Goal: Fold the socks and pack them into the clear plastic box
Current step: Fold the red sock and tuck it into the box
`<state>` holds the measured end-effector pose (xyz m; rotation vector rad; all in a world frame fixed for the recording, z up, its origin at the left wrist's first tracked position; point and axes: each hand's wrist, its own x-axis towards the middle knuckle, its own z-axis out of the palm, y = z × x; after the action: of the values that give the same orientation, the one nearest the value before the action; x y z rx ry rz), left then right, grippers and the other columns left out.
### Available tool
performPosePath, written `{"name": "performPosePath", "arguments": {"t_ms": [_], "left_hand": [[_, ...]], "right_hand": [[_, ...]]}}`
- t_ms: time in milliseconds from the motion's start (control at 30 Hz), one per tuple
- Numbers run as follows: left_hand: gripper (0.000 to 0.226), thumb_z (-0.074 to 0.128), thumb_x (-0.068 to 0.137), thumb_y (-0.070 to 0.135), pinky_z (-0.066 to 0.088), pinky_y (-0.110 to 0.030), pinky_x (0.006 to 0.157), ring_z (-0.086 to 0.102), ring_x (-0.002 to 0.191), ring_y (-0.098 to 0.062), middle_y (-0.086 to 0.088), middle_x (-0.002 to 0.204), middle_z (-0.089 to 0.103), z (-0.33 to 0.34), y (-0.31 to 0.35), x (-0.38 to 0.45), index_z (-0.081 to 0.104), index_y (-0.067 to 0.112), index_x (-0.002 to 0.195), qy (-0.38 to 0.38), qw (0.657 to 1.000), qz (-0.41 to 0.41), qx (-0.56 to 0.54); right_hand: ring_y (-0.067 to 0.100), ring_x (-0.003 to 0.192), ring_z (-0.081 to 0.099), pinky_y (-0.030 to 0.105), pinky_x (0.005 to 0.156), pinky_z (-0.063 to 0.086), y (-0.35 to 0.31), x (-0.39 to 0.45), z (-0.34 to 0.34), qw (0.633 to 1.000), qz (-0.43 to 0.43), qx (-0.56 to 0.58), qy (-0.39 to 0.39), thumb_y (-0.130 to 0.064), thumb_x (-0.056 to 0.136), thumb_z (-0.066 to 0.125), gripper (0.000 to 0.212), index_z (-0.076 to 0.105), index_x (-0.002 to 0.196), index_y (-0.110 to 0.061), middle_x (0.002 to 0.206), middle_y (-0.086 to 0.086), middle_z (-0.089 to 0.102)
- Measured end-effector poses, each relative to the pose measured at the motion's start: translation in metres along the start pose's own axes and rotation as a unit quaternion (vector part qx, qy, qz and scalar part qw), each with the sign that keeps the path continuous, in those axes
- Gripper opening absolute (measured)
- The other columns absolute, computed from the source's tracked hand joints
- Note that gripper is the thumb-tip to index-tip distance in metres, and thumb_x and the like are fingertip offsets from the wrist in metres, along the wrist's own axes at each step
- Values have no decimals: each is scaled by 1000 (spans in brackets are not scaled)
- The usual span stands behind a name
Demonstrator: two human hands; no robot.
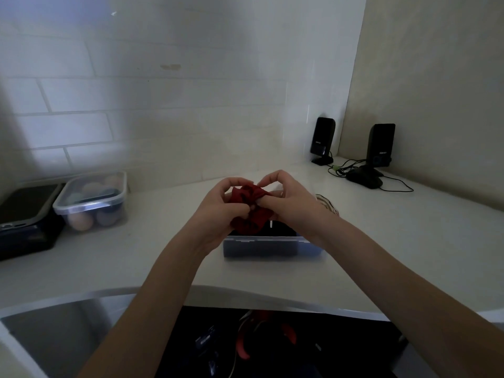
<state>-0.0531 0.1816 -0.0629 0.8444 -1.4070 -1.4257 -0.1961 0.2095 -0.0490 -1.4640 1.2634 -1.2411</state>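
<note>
Now both hands, left hand (218, 205) and right hand (289, 203), pinch the bunched red sock (251, 205) with curled fingers above the clear plastic box (272, 248). Loosening either pinch could let the roll unfurl.

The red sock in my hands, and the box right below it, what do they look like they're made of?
The red sock looks like soft knit fabric with a matte finish: it bunches and creases where the left hand and right hand grip it. The box looks like clear, slightly glossy plastic: dark contents show through its front wall, and its rim catches light.
</note>
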Motion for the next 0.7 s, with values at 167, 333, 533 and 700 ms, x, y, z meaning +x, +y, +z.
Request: {"name": "performPosePath", "arguments": {"t_ms": [167, 333, 533, 700], "left_hand": [[41, 63, 76, -6, 59, -38, 80, 66, 96, -30, -11, 112, 60, -5, -4, 2, 56, 20, 107, 40, 991, 48, 122], [48, 64, 76, -5, 59, -31, 77, 67, 92, -22, -3, 116, 53, -4, -5, 3, 54, 27, 110, -21, 953, 95, 287], [37, 67, 71, 1, 52, -33, 85, 59, 94, -18, -1, 104, 62, -5, -5, 9, 64, 25, 100, -69, 855, 121, 500], [33, 69, 77, 25, 44, -39, 91, 47, 113, -21, 3, 116, 59, -9, 1, 13, 66, 21, 110, -66, 723, 128, 676]], "right_hand": [[17, 68, 62, 26, 66, 53, 7, 11, -12, 995, 11, -89, 43, -12, 81, 68, 26, 52, 101, -13, 78, 9, 66], [10, 62, 63, 14, 52, 48, 15, 19, -11, 969, -13, -243, 45, -9, 75, 69, 17, 59, 89, -14, 78, 9, 70], [16, 79, 54, 22, 58, 39, 25, 27, -5, 907, -28, -420, -13, -11, 72, 67, 14, 57, 80, -17, 86, 3, 58], [16, 82, 46, 18, 58, 33, 31, 26, -4, 885, -85, -457, -8, -10, 76, 65, 19, 60, 94, -13, 88, -1, 47]]}}
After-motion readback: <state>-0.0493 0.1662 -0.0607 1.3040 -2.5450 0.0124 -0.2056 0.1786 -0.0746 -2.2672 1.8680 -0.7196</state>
